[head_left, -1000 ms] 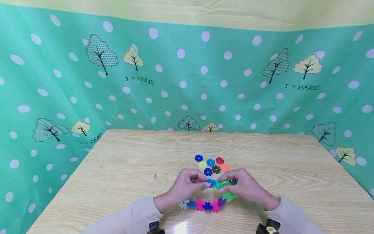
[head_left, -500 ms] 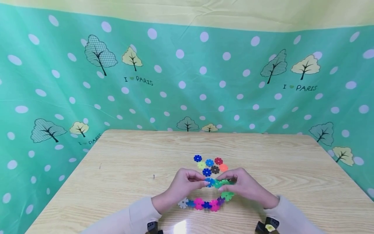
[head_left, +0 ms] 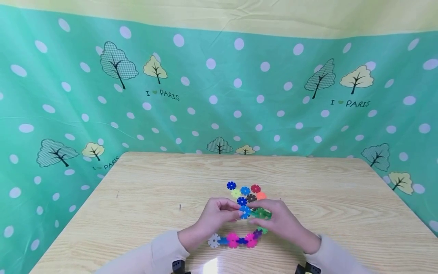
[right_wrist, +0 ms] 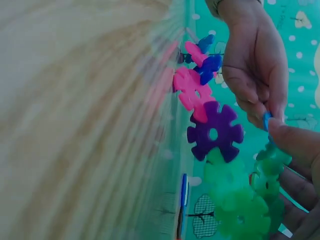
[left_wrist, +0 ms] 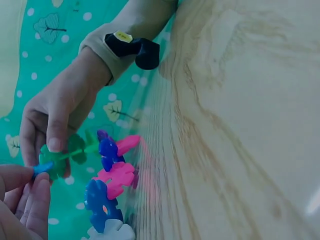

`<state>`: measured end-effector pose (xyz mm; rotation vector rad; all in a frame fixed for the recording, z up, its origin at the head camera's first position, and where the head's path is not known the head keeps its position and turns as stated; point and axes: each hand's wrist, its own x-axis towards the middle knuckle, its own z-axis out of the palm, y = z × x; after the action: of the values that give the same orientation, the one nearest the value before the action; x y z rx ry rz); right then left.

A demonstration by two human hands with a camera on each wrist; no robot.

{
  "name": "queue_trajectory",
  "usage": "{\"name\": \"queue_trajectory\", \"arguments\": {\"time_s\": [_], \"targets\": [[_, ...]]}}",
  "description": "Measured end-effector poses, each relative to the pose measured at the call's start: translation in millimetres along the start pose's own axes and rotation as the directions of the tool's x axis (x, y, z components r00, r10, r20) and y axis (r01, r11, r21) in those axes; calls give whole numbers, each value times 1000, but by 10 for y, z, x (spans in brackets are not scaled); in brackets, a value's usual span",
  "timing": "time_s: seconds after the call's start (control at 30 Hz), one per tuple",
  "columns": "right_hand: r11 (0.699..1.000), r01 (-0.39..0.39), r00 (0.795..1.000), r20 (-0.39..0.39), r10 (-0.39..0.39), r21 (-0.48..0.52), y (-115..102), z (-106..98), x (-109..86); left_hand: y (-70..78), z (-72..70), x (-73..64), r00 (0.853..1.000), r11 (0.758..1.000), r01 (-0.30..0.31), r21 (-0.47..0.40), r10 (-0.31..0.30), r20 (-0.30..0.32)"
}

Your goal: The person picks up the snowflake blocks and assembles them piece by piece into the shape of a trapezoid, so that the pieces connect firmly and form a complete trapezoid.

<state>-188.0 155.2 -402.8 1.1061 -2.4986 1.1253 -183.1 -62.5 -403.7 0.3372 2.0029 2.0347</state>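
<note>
In the head view my left hand [head_left: 208, 217] pinches a light blue notched snowflake disc [head_left: 244, 212] between thumb and fingers. My right hand [head_left: 284, 220] grips the green snowflake discs [head_left: 261, 213] joined to it, its thumb against a green one in the left wrist view. From there the linked chain curves down through a purple disc [right_wrist: 215, 132], pink discs [right_wrist: 192, 90] and dark blue ones to a whitish disc [head_left: 214, 240] at the other end. Fingers hide part of the green section and the slot where blue meets green.
Beyond the hands, several loose discs lie on the wooden table [head_left: 154, 190], among them a red disc [head_left: 255, 188], a black disc [head_left: 251, 198] and a dark blue disc [head_left: 231, 185]. A patterned green cloth [head_left: 191, 91] hangs behind the table.
My right hand has shifted slightly left, closer to the left hand. The light blue disc now faces the head camera more fully, and the green discs have tilted with the right hand.
</note>
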Motion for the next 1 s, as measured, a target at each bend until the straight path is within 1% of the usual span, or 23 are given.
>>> {"name": "queue_trajectory", "arguments": {"time_s": [0.1, 0.23, 0.4, 0.53, 0.63, 0.7, 0.8, 0.9, 1.0], "targets": [[1000, -27, 1000, -6, 27, 6, -32, 28, 19, 3, 27, 2, 1000, 999, 21, -37, -21, -5], [995, -83, 997, 4, 83, 51, -33, 37, 30, 6, 50, 7, 999, 996, 49, -69, -49, -6], [988, -132, 991, 25, 130, 86, 24, 11, 12, 7, 20, 21, 997, 995, 75, -61, -75, 5], [979, -193, 980, 55, 190, 61, 72, -67, -37, -21, -82, 88, 996, 996, 85, -8, -85, 14], [972, -229, 969, 113, 221, 57, 95, -147, -78, -74, -166, 158, 996, 995, 91, 51, -92, 19], [969, -235, 962, 161, 221, 76, 110, -188, -101, -130, -204, 205, 996, 993, 86, 84, -88, 25], [967, -225, 956, 219, 195, 117, 133, -225, -124, -207, -219, 266, 997, 989, 73, 131, -77, 20], [969, -209, 955, 242, 173, 132, 151, -240, -134, -250, -216, 331, 999, 982, 41, 185, -39, -17], [971, -201, 956, 242, 166, 126, 171, -250, -134, -247, -233, 410, 996, 974, 31, 223, -11, -91]]}}
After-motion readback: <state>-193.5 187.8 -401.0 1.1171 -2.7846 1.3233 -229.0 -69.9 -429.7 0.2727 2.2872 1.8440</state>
